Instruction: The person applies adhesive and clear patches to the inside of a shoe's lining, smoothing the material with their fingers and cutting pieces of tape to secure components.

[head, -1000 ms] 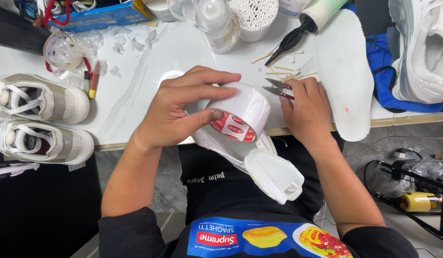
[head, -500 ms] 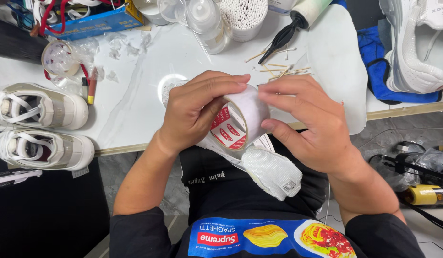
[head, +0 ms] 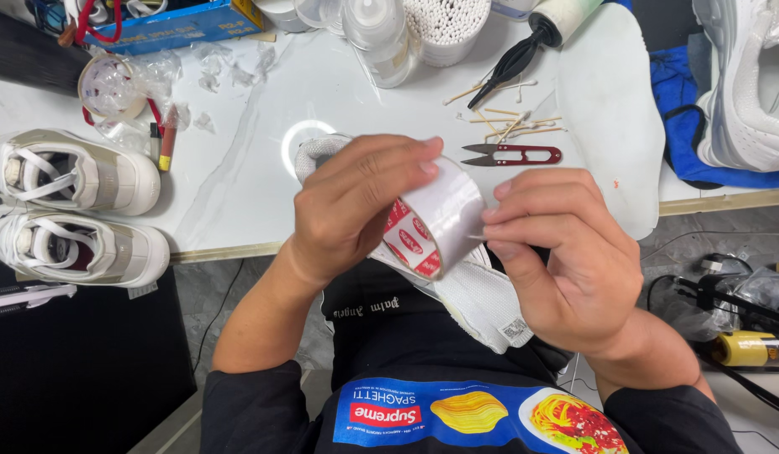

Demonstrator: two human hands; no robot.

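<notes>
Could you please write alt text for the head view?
The left hand grips a roll of clear tape while the right hand picks at its edge, above a white mesh shoe; small red snips lie on the white table.

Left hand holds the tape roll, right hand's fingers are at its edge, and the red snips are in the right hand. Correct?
Not quite. The head view shows the red snips lying on the white table beyond the hands, not in the right hand. The rest stands: the left hand holds the tape roll, and the right hand's fingers are at its edge.
</notes>
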